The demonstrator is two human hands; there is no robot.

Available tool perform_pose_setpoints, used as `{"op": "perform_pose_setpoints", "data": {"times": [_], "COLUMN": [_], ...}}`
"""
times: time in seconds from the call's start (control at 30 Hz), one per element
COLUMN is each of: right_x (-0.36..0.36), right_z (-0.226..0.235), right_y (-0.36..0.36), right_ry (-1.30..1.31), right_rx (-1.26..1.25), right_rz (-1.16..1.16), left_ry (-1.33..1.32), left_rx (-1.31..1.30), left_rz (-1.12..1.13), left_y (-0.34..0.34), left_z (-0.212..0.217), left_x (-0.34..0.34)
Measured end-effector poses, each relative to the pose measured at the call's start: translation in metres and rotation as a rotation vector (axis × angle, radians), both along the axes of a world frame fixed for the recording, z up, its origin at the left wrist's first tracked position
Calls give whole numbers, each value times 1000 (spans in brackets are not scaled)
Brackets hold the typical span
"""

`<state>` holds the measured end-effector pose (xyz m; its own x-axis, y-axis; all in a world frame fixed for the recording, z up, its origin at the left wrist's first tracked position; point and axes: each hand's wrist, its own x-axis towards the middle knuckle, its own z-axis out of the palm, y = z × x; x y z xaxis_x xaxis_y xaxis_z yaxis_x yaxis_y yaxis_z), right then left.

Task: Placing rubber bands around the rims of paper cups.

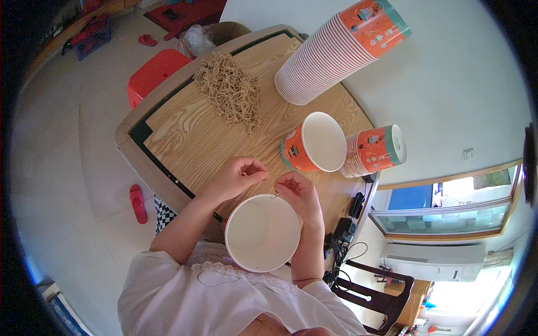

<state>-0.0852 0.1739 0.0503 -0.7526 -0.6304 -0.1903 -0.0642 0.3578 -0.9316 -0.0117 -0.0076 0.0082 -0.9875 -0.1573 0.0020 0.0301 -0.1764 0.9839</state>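
Note:
A white-lined paper bucket (263,232) sits close against my body, its open mouth facing up. My right hand (300,196) is closed in a pinch at the bucket's far rim, where a small bit of tan cord (275,196) shows at the fingertips. Just left of it, above the table, my left hand (244,175) is closed too, thumb against fingers; what it pinches, if anything, is too small to make out. A loose heap of tan cords (228,92) lies on the far left of the wooden table.
An orange and green paper bucket (324,143) stands beyond my right hand. Behind it are a short stack of buckets (372,151) and a tall stack (336,56) near the wall. Black cables (336,246) hang at the right table edge; a red stool (154,75) stands left.

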Motion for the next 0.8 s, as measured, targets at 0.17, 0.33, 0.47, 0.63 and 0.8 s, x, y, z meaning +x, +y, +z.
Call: {"op": "perform_pose_setpoints", "data": {"times": [0.17,0.33,0.47,0.63,0.8], "right_x": [-1,-1,-3,0,0], "right_z": [-2,-3,-4,0,0], "right_y": [0,-1,1,-2,-2], "right_ry": [-1,-49,-39,-78,-26], "right_rx": [-17,-37,5,3,-14], "right_rz": [12,-1,22,15,24], "left_ry": [-11,26,63,78,17], "left_rx": [-86,-118,-60,31,72], "left_rz": [-96,-183,-173,-181,-206], "left_y": [-1,4,7,9,5], "left_z": [10,12,6,-3,-13], "left_x": [1,0,-3,-6,-5]}}
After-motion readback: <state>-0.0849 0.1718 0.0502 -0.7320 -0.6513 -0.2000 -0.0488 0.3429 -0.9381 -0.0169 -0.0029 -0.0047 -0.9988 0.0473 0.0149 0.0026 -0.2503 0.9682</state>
